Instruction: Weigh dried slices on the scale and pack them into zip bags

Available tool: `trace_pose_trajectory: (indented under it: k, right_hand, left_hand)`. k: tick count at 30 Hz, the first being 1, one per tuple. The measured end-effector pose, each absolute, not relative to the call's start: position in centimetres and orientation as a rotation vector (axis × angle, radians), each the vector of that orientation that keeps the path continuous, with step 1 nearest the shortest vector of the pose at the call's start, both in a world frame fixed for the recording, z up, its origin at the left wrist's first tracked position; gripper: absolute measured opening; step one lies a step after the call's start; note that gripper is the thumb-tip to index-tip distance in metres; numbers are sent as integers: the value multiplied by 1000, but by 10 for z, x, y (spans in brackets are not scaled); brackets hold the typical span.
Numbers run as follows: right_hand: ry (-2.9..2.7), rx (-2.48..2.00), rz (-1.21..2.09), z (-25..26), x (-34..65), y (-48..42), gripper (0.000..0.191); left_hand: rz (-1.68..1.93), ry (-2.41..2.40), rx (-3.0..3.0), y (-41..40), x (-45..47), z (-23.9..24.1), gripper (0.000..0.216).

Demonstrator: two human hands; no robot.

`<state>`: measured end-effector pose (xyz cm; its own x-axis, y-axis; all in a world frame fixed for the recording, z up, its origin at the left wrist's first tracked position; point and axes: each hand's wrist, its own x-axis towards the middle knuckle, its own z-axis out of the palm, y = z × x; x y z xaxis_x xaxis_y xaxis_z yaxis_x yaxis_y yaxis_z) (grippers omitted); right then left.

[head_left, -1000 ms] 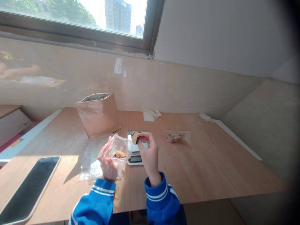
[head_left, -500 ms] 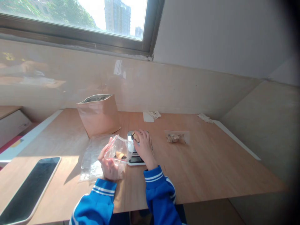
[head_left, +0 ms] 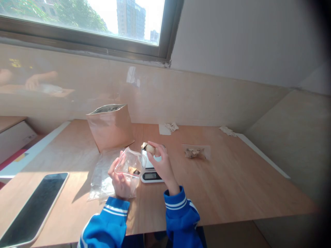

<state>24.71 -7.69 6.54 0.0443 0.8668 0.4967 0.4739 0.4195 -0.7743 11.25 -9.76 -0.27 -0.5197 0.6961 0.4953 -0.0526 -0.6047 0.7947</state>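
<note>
Clear plastic bag is cradled in the curled left hand; a tan piece is pinched by the right hand above a digital scale.

A light wooden table carries, from the person's seat, a smartphone at ten o'clock, a kraft paper pouch at eleven, a digital kitchen scale at twelve, and a small clear bag of pale pieces at one.

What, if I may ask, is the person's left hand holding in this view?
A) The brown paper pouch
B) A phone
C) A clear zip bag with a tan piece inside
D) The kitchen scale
C: the left hand cradles the clear zip bag, and a tan piece shows through its side.
</note>
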Motion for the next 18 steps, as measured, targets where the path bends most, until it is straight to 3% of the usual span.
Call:
trace_pose_trajectory:
  k: [6, 13, 18]
  right_hand:
    - [-1833, -1080, 571, 110, 232, -99, 37]
    - [-1860, -1101, 602, 108, 215, -95, 30]
    - [-1765, -1009, 731, 105, 214, -97, 37]
  left_hand:
    - [2111, 961, 1187, -100, 111, 0, 44]
    - [2099, 1056, 1043, -101, 109, 2, 46]
    - [2101, 1096, 1031, -102, 111, 7, 43]
